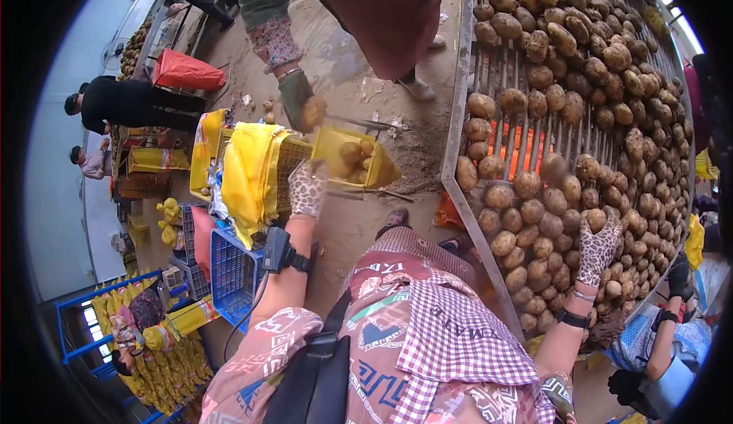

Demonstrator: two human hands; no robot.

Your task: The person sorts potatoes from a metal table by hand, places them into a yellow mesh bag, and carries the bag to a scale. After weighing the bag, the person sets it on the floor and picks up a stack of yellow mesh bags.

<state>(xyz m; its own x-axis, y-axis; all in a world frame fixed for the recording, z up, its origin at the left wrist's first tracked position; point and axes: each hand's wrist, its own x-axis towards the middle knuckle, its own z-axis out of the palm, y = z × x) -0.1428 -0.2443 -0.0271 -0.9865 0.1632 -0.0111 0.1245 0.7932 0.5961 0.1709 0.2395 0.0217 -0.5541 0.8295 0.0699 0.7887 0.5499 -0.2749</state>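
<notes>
Checked apron (pixel 458 325), right hand (pixel 598 248) clasping potato (pixel 595 218), left hand (pixel 308 189) spread, yellow sacks (pixel 248 168) beside

Both hands wear pale leopard-print gloves with dark spots, the left hand (pixel 308 189) and the right hand (pixel 597 245) alike; a black device (pixel 279 252) is strapped at the left wrist, with a thin dark cable (pixel 252 302) trailing from it; a black band (pixel 573 319) circles the right wrist. The sleeves (pixel 267 340) are pinkish-brown with a white swirling print; a purple-and-white checked cloth (pixel 458 332) covers the patterned top; a broad black strap (pixel 324 370) crosses the chest on the left.
</notes>
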